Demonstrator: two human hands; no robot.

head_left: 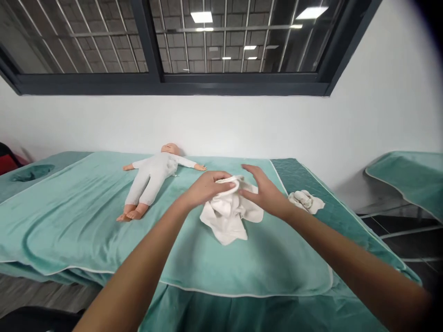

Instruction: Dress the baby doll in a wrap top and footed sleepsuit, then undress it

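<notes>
A crumpled white cloth (226, 221), perhaps a small garment, is bunched up above the middle of the bed. My left hand (207, 188) grips its top edge, thumb and fingers closed around a rolled fold. On the other side, my right hand (268, 193) has its thumb and index finger spread wide. Its thumb tip meets the cloth's edge, and its remaining fingers are mostly hidden. To the left, a baby doll (151, 177) in a white long-sleeved suit lies on its back with arms stretched out.
A green sheet (86, 230) with pale piping covers the bed. Another crumpled white cloth (306, 201) lies at its right side. At the far left the bed has a round hole (32, 172). A white wall (242, 124) and a barred window (221, 46) stand behind.
</notes>
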